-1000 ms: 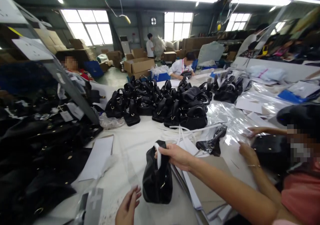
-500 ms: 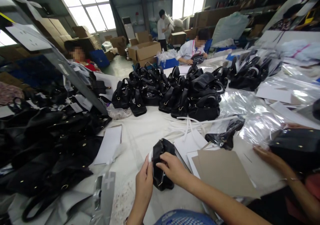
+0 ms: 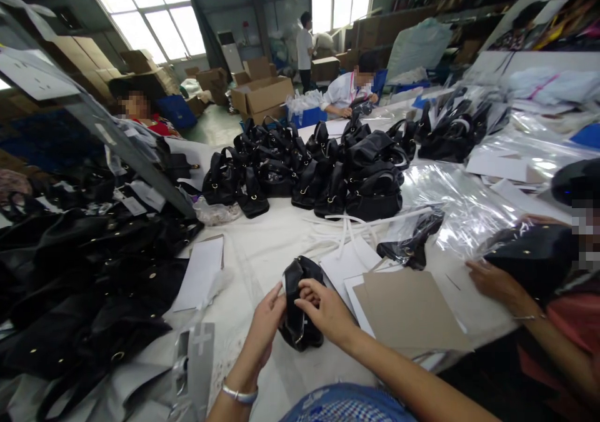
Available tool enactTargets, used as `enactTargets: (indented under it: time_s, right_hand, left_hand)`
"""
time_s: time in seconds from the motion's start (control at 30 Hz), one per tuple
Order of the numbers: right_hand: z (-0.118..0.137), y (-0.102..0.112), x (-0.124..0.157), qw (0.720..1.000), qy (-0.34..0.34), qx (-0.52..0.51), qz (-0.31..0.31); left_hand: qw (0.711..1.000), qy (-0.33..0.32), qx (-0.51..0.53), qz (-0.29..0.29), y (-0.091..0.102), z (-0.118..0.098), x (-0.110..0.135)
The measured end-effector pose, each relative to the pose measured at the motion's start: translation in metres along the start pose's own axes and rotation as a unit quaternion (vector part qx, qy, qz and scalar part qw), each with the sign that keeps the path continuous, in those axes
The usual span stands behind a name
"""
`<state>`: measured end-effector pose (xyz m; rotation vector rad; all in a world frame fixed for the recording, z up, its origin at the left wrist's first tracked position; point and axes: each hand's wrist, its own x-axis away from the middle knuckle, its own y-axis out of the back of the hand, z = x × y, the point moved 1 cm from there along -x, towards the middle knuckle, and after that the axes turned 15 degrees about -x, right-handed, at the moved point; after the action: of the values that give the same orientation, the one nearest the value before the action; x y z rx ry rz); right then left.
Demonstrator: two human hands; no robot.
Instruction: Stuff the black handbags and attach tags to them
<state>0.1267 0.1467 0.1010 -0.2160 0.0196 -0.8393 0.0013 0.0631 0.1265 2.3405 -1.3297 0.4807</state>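
Observation:
A small black handbag point(image 3: 309, 337) with gold-coloured metal fittings stands on the pale table right in front of me. My left hand point(image 3: 268, 322) is at its left side, fingers closed against the handle point(image 3: 291, 284); a bit of white shows by the fingertips. From the right, my right hand point(image 3: 325, 309) reaches over the bag, its thumb and curled fingers pinching at the same handle. Some fingertips of both hands are hidden behind the strap.
White tubes point(image 3: 347, 228), cardboard sheets point(image 3: 412, 306) and a plastic-wrapped bag point(image 3: 412, 244) lie to the right, near a co-worker's hand point(image 3: 497, 284) on another black bag. Finished-looking handbags point(image 3: 281, 178) stand in rows behind. Black bags point(image 3: 84, 284) and a tape dispenser point(image 3: 192, 366) lie left.
The view has shifted slightly. The white strip at the handle's left side shows less, and my right fingers have curled in more at the handle. My left wrist with its bracelet has come into view.

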Motion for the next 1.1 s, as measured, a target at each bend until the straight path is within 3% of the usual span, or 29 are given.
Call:
enactTargets:
  time_s: [0.2,0.33,0.5,0.73,0.9,1.0,1.1]
  right_hand:
    - [-0.008,-0.002,0.006,0.998,0.048,0.042,-0.029]
    - [-0.012,-0.006,0.008,0.989,0.085,0.113,-0.036]
    - [-0.02,-0.01,0.01,0.995,0.064,0.065,-0.033]
    - [-0.035,-0.016,0.014,0.989,0.058,0.134,0.015]
    - [-0.014,-0.015,0.008,0.989,0.102,0.099,0.047]
    - [0.004,-0.002,0.007,0.982,0.161,0.084,0.046]
    - [0.012,0.018,0.01,0.986,0.153,0.066,0.013]
  left_hand:
    - [0.996,-0.046,-0.06,-0.049,0.003,0.017,-0.007]
    - [1.0,-0.01,-0.004,0.0,-0.003,0.016,-0.004]
    - [0.997,0.036,0.062,-0.04,-0.007,0.015,-0.005]
    - [0.996,0.033,0.049,-0.061,-0.004,0.009,-0.01]
    - [0.998,-0.014,0.027,-0.061,0.002,-0.026,-0.01]
    - [0.997,-0.041,0.02,-0.056,0.003,-0.066,-0.016]
    - [0.995,-0.091,0.026,-0.042,-0.009,-0.117,-0.03]
